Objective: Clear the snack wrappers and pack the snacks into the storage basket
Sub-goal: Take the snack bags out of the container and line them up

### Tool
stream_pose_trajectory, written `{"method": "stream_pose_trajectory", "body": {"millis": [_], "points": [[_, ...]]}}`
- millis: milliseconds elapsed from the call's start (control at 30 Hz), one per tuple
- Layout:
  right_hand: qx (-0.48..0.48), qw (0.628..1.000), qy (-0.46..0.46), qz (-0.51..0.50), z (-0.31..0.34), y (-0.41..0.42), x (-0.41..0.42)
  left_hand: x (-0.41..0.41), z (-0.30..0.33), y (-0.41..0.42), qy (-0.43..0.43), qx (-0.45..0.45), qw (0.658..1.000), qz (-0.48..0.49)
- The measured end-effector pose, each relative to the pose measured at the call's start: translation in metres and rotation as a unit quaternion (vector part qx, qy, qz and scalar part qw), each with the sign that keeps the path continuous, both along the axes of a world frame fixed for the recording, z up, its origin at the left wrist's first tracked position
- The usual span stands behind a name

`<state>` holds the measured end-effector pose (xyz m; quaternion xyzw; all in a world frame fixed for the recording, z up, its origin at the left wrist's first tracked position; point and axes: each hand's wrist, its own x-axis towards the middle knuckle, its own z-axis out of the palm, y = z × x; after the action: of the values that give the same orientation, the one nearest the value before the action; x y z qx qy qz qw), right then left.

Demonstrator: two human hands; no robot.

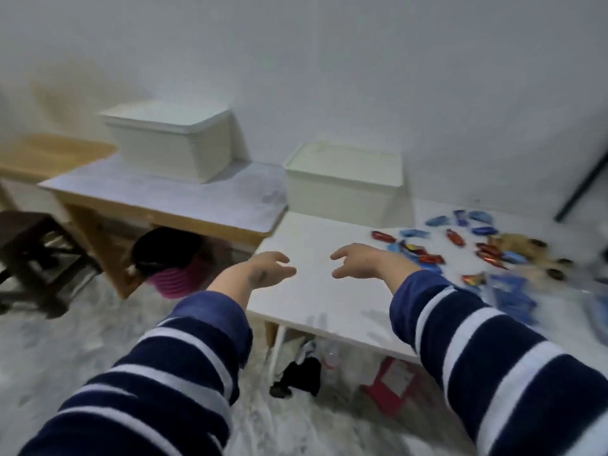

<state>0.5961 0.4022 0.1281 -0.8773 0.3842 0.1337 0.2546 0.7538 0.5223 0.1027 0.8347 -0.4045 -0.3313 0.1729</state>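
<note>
At about nine o'clock a dark stool [36,255] stands on the floor, and a lidded white bin [171,143] sits on the wooden side table [158,195] at ten to eleven o'clock. Near centre the left hand [263,269] hovers over the left edge of the white table [316,291], fingers loosely curled and holding nothing. The right hand [358,260] mirrors it just beside, also loosely curled and empty. At twelve o'clock from the hands sits the storage basket [345,182], lid on, its long axis running left to right along the wall. The step in hand looks like reaching for it: take it by both short ends, keep it level, and set it down close to the snacks. The snacks [467,248], red and blue wrapped pieces, lie scattered at two to three o'clock, their long axes pointing every way.
</note>
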Motion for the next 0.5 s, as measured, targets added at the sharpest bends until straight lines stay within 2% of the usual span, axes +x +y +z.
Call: {"method": "stream_pose_trajectory", "body": {"millis": [133, 300, 500], "points": [[-0.015, 0.999, 0.008, -0.048, 0.004, -0.036, -0.096, -0.080, 0.008, -0.062, -0.019, -0.015, 0.998, -0.060], [-0.032, 0.993, 0.033, -0.105, 0.007, -0.078, -0.212, -0.186, 0.010, -0.128, 0.002, -0.020, 0.992, -0.122], [-0.031, 0.980, 0.032, -0.194, -0.001, -0.117, -0.323, -0.285, -0.002, -0.187, -0.001, -0.016, 0.981, -0.194]]}}
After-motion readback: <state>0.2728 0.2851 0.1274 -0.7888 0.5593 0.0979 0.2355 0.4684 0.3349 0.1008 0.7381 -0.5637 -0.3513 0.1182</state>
